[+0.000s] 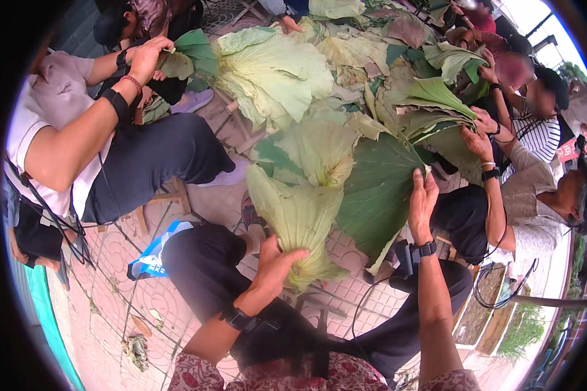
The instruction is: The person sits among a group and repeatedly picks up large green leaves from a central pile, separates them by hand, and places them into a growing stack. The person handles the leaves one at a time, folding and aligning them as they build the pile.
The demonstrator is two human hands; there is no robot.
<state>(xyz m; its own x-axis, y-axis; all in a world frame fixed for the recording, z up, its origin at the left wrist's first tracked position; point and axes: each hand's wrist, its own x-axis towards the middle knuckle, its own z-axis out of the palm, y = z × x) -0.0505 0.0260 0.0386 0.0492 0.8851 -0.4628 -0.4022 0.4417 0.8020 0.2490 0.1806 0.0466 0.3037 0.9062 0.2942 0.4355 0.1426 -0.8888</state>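
Note:
Large lotus leaves lie between my hands, over the pile in front of me. My left hand (277, 266) is closed around the gathered end of a pale yellow-green lotus leaf (300, 212), its thumb across the folds. Whether more than one leaf is in that grip I cannot tell. Higher up and to the right, my right hand (424, 195) pinches the edge of a dark green lotus leaf (378, 192), which hangs spread out beside the pale one. Its left part touches or overlaps the pale leaves (323, 146) behind.
A heap of lotus leaves (355, 52) stretches away at the far middle. Co-workers sit on both sides, one at left holding leaves (267, 68), others at right with a folded bundle (437, 98). A blue-white bag (156, 254) lies by my left knee; cables (505, 287) hang at right.

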